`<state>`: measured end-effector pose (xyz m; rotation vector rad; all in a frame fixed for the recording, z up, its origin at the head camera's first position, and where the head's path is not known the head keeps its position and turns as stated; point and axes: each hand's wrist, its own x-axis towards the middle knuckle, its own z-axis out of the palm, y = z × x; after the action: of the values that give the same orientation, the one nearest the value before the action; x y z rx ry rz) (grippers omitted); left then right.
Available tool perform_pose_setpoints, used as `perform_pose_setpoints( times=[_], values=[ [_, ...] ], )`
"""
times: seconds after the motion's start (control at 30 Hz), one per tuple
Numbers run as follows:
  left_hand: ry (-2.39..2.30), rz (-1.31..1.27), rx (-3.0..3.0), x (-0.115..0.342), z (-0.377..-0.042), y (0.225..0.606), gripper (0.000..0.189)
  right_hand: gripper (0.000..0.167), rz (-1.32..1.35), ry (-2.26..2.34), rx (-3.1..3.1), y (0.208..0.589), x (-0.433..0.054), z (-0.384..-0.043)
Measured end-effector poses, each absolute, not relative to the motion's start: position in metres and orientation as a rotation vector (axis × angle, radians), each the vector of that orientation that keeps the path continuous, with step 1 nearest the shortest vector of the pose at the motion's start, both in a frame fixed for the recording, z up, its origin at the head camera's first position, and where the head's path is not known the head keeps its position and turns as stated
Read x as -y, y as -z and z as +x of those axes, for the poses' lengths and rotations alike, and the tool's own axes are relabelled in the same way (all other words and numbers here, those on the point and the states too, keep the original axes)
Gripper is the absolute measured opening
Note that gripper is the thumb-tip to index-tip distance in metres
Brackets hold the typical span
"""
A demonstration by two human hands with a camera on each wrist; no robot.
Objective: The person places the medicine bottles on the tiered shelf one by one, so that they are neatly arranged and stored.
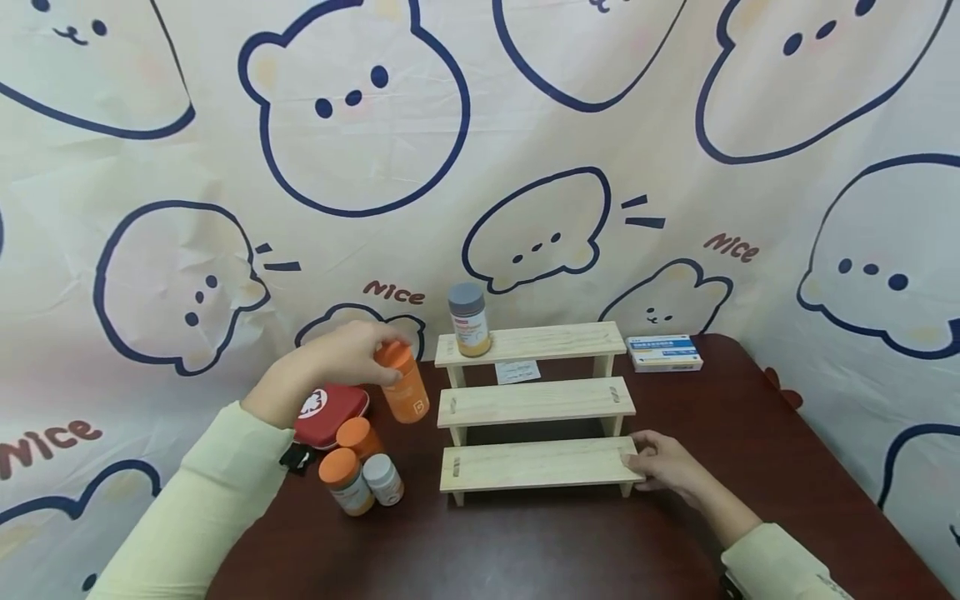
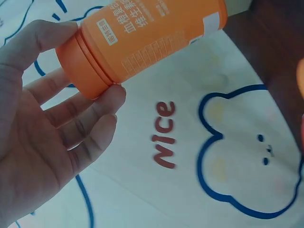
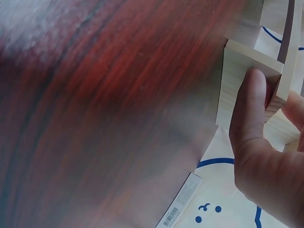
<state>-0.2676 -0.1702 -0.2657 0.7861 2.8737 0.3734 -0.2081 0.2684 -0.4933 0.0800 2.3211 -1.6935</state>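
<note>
My left hand (image 1: pixel 351 354) holds an orange pill bottle (image 1: pixel 406 390) by its cap, raised and tilted just left of a three-step wooden rack (image 1: pixel 536 404). In the left wrist view, thumb and fingertips pinch the cap of the bottle (image 2: pixel 147 42), which has white printing. My right hand (image 1: pixel 669 468) grips the right end of the rack's lowest step. From the right wrist, the thumb of that hand (image 3: pixel 261 156) presses against the side support (image 3: pixel 237 71) of the rack. A grey-capped bottle (image 1: pixel 469 323) stands on the left of the top step.
Left of the rack stand two orange-capped bottles (image 1: pixel 347 479) (image 1: pixel 360 438) and a small white-capped bottle (image 1: pixel 384 481). Behind them lies a red case (image 1: pixel 330 414). A blue and white box (image 1: pixel 664 353) sits at the back right of the dark table (image 1: pixel 540 550), near the cartoon-printed cloth (image 1: pixel 525 150).
</note>
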Motion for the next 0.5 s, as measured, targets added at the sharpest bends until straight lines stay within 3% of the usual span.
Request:
perform_pose_setpoints(
  times=[0.5],
  values=[
    [-0.395,0.964,-2.763,0.095,-0.272,0.23,0.048,0.054,0.087,1.719,-2.328,0.497,-0.27,-0.211]
  ],
)
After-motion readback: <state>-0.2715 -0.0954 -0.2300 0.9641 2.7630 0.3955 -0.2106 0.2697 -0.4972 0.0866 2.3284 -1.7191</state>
